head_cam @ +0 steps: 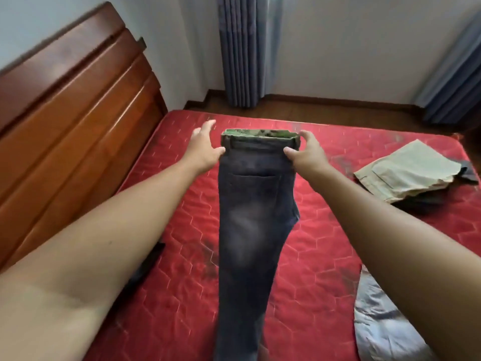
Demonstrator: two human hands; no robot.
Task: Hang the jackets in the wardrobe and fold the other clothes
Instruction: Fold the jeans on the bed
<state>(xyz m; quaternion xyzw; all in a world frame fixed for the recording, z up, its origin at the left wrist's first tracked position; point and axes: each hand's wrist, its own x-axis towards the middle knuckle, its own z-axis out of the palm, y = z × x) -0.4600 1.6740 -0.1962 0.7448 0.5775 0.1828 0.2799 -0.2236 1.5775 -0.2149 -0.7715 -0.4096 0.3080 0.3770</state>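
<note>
A pair of dark blue jeans (256, 217), folded lengthwise leg on leg, hangs above the red mattress (325, 243) with its green-lined waistband held up at the far end. My right hand (307, 152) pinches the right corner of the waistband between thumb and fingers. My left hand (205, 147) is at the left corner, thumb touching the denim and fingers spread straight, not curled round it. The legs run down toward me and leave the bottom of the view.
Folded beige trousers (406, 170) lie on dark clothing at the mattress's right side. A shiny grey garment (377, 321) lies at the near right. A black item (145, 264) shows under my left forearm. The wooden headboard (73, 121) stands left; curtains (244, 50) hang behind.
</note>
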